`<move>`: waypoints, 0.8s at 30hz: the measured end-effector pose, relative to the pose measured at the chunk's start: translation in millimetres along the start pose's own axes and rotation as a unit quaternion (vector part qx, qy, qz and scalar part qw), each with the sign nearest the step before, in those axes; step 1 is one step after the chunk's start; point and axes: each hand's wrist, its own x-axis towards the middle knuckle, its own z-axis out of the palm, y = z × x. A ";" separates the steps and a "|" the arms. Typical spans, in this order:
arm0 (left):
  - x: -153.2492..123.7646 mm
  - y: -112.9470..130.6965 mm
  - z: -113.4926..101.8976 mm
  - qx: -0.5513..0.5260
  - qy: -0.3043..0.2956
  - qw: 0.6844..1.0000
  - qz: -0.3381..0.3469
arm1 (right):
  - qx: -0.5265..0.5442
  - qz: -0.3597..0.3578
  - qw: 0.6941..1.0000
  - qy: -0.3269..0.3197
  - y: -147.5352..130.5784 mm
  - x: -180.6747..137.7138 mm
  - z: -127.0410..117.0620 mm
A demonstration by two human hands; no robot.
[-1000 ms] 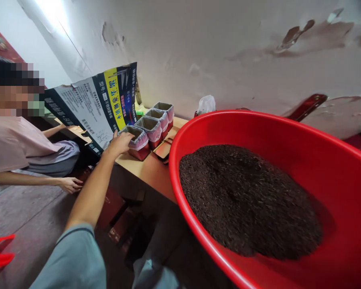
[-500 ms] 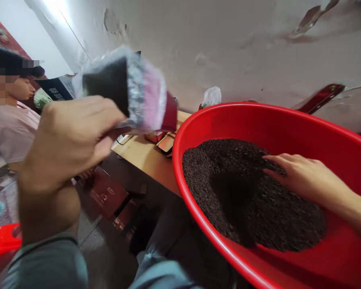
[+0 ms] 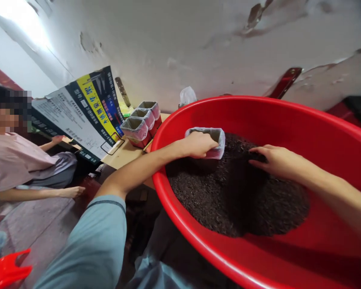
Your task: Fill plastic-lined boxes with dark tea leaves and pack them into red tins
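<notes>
A big red basin [image 3: 303, 120] in front of me holds a heap of dark loose tea leaves [image 3: 237, 200]. My left hand [image 3: 197, 144] grips a small red box lined with a clear plastic bag [image 3: 213, 138] and holds it down on the leaves at the heap's far left. My right hand [image 3: 273, 160] rests on top of the leaves just right of the box, fingers curved and dug lightly into them. Three more lined boxes [image 3: 141, 120] stand in a row on the wooden table [image 3: 123, 154] left of the basin.
A person in a pink shirt [image 3: 15, 160] sits at the left behind a printed cardboard sheet [image 3: 78, 112]. A red plastic stool [image 3: 6, 271] shows at the bottom left. A peeling wall [image 3: 183, 48] runs behind the table and basin.
My left hand took one lined box from the row on the table, carried it past the camera and set it onto the leaves. My right hand came in and settled on the heap.
</notes>
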 end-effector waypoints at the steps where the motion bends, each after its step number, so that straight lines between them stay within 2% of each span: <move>1: -2.4 -3.2 0.3 0.001 -0.004 1.000 0.000 | -0.001 0.003 1.000 -0.001 0.4 1.1 0.8; 6: -11.1 -9.9 -6.4 -0.004 -0.041 0.998 0.043 | 0.003 0.032 0.999 -0.008 -6.3 0.6 -0.3; 10: 3.1 5.9 2.3 0.003 -0.049 0.999 0.020 | 0.047 0.083 0.995 0.043 -21.3 -2.1 0.4; 13: 12.8 22.0 9.1 0.007 -0.029 0.999 -0.014 | 0.111 0.134 0.983 0.060 -26.6 1.3 14.7; 16: 14.1 29.7 4.8 0.005 -0.024 0.999 -0.024 | 0.139 0.155 0.976 0.059 -24.6 7.8 34.3; 19: 10.8 19.2 -15.7 -0.042 -0.071 0.997 0.005 | 0.128 0.140 0.980 0.067 -20.5 14.3 45.4; 21: 10.6 2.2 -34.1 -0.119 -0.072 0.990 0.004 | 0.122 0.142 0.980 0.061 -18.6 18.1 46.4; 24: 17.2 -28.3 -52.3 -0.218 0.041 0.972 -0.073 | 0.111 0.149 0.982 0.041 -17.2 21.7 43.8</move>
